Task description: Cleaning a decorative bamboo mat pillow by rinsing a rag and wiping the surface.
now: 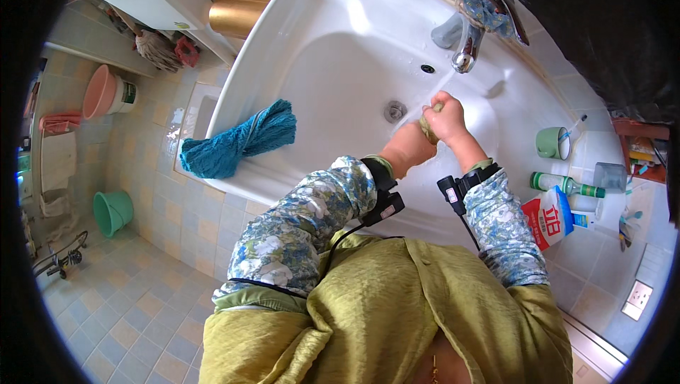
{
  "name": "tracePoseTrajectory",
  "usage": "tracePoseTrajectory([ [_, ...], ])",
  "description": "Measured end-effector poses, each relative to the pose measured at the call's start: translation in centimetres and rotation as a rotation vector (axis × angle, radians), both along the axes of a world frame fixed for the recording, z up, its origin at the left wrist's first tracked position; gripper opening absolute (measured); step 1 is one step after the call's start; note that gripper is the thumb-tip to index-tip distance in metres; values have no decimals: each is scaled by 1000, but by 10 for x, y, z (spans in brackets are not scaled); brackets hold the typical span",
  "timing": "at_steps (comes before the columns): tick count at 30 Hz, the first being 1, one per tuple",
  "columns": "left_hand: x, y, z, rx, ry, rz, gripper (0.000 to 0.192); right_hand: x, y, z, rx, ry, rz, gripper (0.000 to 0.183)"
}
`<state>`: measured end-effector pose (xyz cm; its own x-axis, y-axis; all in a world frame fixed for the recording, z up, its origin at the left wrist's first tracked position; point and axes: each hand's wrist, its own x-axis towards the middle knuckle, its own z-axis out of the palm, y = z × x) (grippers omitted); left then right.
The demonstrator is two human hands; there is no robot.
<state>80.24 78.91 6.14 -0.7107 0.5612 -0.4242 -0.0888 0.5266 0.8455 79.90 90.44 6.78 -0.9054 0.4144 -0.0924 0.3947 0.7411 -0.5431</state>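
Both hands are together low over a white ceramic sink point(329, 81), gripping a small wad of olive-green cloth point(428, 128). My left hand point(408, 146) is wet and closed round the lower part of it. Against its upper end, my right hand point(447, 118) is curled into a fist. Most of the cloth is hidden by the fingers. A stream of water runs from the chrome faucet point(465, 57) down beside the hands, near the metal drain point(394, 111). A patterned blue cloth point(473, 4) is wrapped about the faucet's upper part.
A twisted teal towel point(239, 140) lies over the sink's left rim. At the right stand a green mug point(551, 143), a green-labelled bottle point(566, 184) and a red-and-white detergent bag point(548, 218). A green bucket point(112, 213) is on the tiled floor point(138, 299).
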Motion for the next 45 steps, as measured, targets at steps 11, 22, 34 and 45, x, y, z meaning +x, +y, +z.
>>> tracePoseTrajectory([
  [11, 1, -11, 29, 263, -336, 135, 40, 15, 12, 39, -1048, 109, -131, 54],
  [22, 17, -9, 48, 1055, -1579, -55, 39, 33, 17, 50, -1879, 322, 184, 42],
  [34, 9, 5, 37, 548, -850, 54, 17, 15, 4, 48, -905, 214, -38, 13],
  [45, 27, 18, 10, 119, 147, 193, 49, 18, 4, 13, -73, 198, -106, 24],
])
